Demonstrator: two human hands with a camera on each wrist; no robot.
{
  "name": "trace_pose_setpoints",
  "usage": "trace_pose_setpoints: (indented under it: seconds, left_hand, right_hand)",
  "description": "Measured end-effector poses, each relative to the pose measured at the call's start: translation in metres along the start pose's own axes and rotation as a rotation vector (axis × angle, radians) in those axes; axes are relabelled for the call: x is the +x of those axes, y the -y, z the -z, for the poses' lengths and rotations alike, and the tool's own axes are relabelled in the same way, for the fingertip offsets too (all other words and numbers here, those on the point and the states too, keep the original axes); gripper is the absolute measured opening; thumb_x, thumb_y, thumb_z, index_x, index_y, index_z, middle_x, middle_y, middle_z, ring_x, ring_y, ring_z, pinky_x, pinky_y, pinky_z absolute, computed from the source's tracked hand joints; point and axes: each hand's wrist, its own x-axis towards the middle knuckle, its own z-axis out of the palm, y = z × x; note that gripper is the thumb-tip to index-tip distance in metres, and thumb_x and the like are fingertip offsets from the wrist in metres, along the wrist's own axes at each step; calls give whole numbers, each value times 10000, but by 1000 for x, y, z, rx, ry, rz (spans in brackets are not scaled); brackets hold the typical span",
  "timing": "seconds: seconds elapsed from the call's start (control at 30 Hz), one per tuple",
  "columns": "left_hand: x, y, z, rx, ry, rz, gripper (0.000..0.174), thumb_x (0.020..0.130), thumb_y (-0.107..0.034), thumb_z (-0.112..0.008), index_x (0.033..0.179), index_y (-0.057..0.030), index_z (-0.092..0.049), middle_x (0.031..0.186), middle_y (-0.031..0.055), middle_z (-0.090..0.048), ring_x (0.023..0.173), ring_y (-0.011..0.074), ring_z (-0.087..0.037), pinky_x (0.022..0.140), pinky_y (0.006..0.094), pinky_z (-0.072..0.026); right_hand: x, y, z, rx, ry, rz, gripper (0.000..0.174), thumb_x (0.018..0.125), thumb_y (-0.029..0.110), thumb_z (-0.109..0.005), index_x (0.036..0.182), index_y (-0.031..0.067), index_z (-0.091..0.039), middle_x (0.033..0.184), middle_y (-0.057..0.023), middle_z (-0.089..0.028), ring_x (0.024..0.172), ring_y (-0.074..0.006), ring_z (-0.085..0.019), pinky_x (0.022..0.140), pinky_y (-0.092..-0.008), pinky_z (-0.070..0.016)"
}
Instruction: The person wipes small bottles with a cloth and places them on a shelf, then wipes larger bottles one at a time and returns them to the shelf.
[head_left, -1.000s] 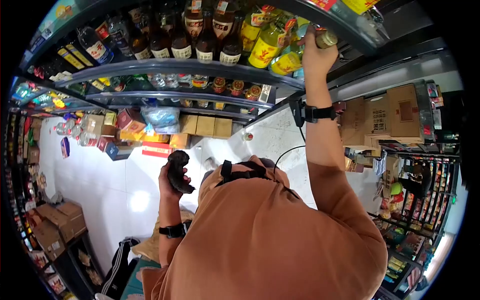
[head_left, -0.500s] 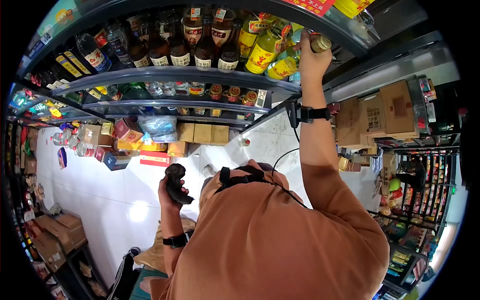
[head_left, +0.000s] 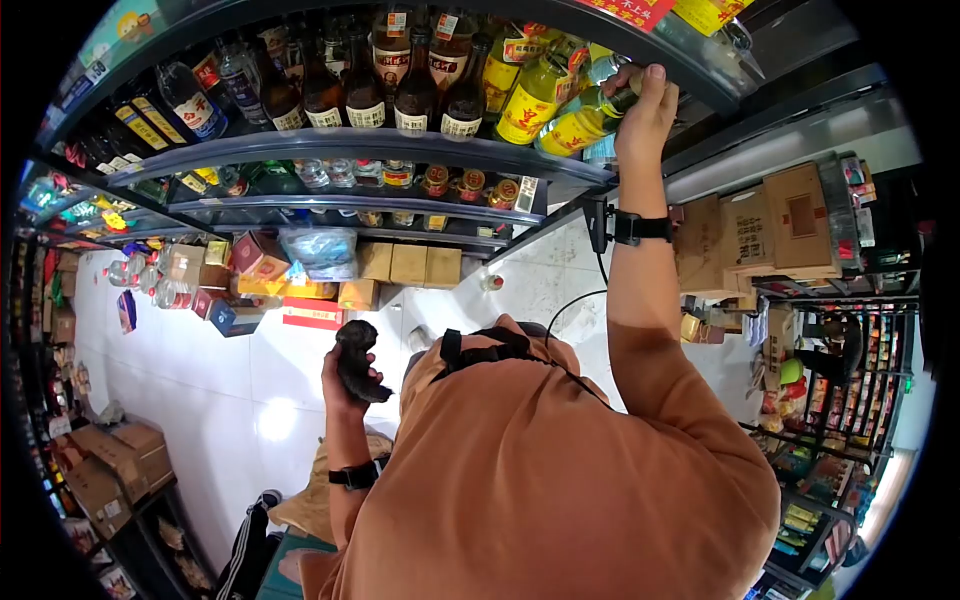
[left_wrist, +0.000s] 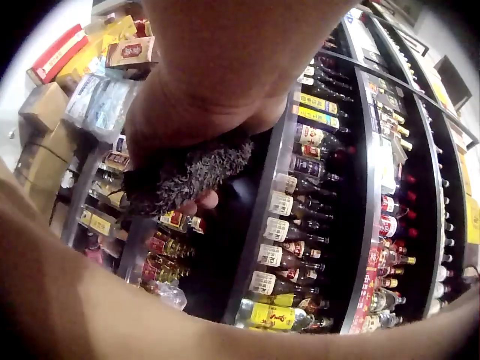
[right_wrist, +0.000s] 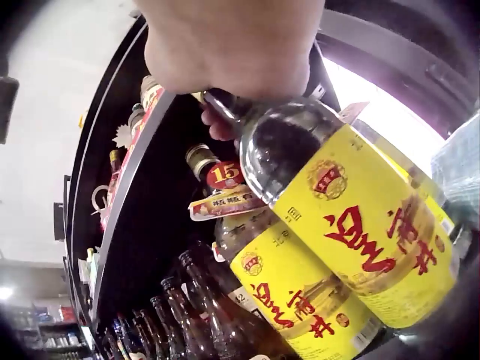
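In the head view my right hand [head_left: 645, 125] grips the neck of a clear glass bottle [head_left: 573, 132] with a yellow label, at the right end of the upper shelf. This bottle leans, its neck toward my hand; in the right wrist view its red-lettered label [right_wrist: 367, 225] faces the camera. A similar yellow-labelled bottle [right_wrist: 296, 296] with a tag round its neck stands beside it. Low on the left, away from the shelf, my left hand [head_left: 340, 388] holds a bunched dark grey cloth [head_left: 358, 362]; its shaggy surface [left_wrist: 195, 176] shows in the left wrist view.
Brown bottles [head_left: 412, 95] line the same shelf to the left, behind its front edge [head_left: 350, 148]. Lower shelves hold small jars [head_left: 470, 183]. Cartons [head_left: 408, 262] and a blue plastic bag [head_left: 320, 252] lie below. Large cardboard boxes [head_left: 760, 225] are stacked on the right.
My right hand has shifted its hold on the bottle's neck: the cap that showed above the fingers is now covered. The left hand still holds the cloth, nearly in the same place.
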Motion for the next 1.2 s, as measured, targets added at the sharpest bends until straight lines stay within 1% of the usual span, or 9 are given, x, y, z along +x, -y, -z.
trace_pose_setpoints:
  seconds: [0.2,0.33,0.63,0.7,1.0,1.03,1.07,1.13,1.2]
  left_hand:
    - [3,2,-1,12,29,18,438,903,-449,-477,1161,-99,-533,828,107,-611,545,214,-569,567,372,-495]
    - [3,3,-2,38,-30,35,438,906,-446,-473,1163,-96,-529,830,107,-608,545,214,-568,566,372,-494]
    - [1,3,-12,41,-27,40,415,919,-433,-460,1155,-101,-538,831,107,-614,542,210,-562,565,368,-490]
    - [2,4,-10,39,-22,56,413,919,-431,-460,1157,-103,-539,831,106,-616,541,209,-561,563,367,-488]
    - [-1,10,-14,70,13,15,405,914,-405,-492,1193,-112,-522,869,115,-623,577,219,-578,583,368,-502]
    - [-2,13,-15,59,44,2,400,912,-388,-510,1209,-120,-514,894,122,-624,619,228,-594,601,374,-511]
    - [-5,17,-21,52,38,-9,400,912,-388,-510,1209,-120,-514,894,122,-624,619,228,-594,601,374,-511]
    - [-12,29,-38,105,21,-178,410,908,-342,-543,1262,-143,-477,962,134,-620,750,266,-625,669,395,-526]
    - [-14,42,-44,117,58,-184,451,909,-310,-549,1319,-160,-432,1065,147,-610,932,308,-622,767,427,-518]
  right_hand:
    - [17,-19,23,70,283,44,437,998,391,-461,976,-37,-544,888,-134,-599,833,-223,-580,787,-358,-467]
    - [22,-13,21,-120,448,81,180,892,131,-662,1010,16,-592,944,-53,-617,900,-155,-580,826,-291,-454]
    - [20,-53,11,-54,122,-141,457,843,-90,-588,1249,-2,-399,1151,-95,-536,1027,-151,-511,835,-277,-452]
    - [17,-56,4,-195,45,258,451,841,-87,-574,1253,-10,-405,1188,-106,-517,1048,-164,-516,879,-276,-438]
    - [-7,-37,22,-452,19,298,618,848,-48,-612,1390,33,-329,1326,-156,-430,1111,-209,-520,917,-300,-449]
    - [-12,-32,21,-185,6,430,331,845,-12,-665,1144,-19,-524,1153,-98,-516,1068,-192,-559,954,-307,-447]
    - [-28,-5,19,-321,25,378,398,857,-34,-630,1217,-38,-460,1243,-120,-430,1114,-215,-535,1005,-336,-430]
    - [-39,-4,41,-537,31,610,167,867,96,-635,979,-27,-615,937,-132,-598,837,-257,-604,841,-347,-458]
    - [-66,16,66,-638,296,494,188,788,-52,-634,969,-2,-625,1008,-157,-573,855,-290,-605,811,-357,-473]
